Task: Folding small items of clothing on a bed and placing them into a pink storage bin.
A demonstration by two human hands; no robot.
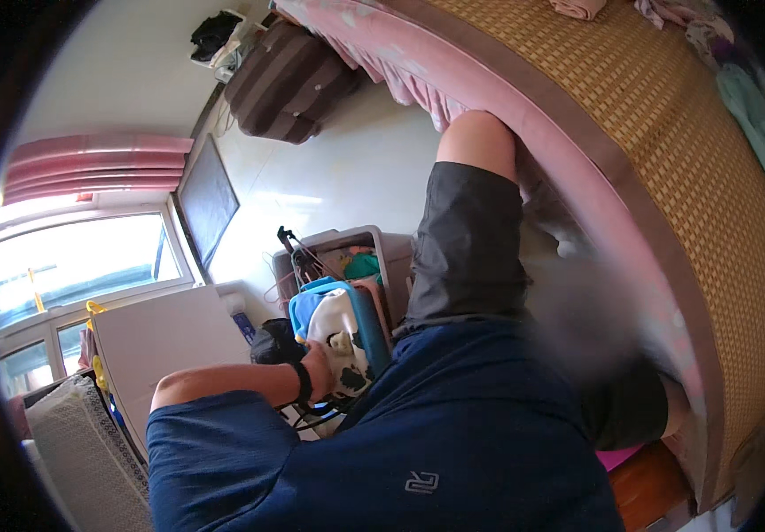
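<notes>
My left hand (318, 368), with a black band round the wrist, is closed at the left edge of a blue plastic basket (367, 328). Its fingertips are partly hidden against a white cloth with black patches (340, 317) that lies in the basket. A lighter blue cloth (310, 306) shows beside the white one. Behind the basket stands a grey bin (372, 236) with a green item (362, 265) and dark hangers (298, 249) in it. My right hand is out of the picture.
A bed with a woven mat (657, 133) and pink skirt runs along the right, my knee against it. A striped brown bundle (289, 84) lies on the far floor. A black bag (274, 342) and a white cabinet (170, 341) stand at left. A dark blur covers part of the right side.
</notes>
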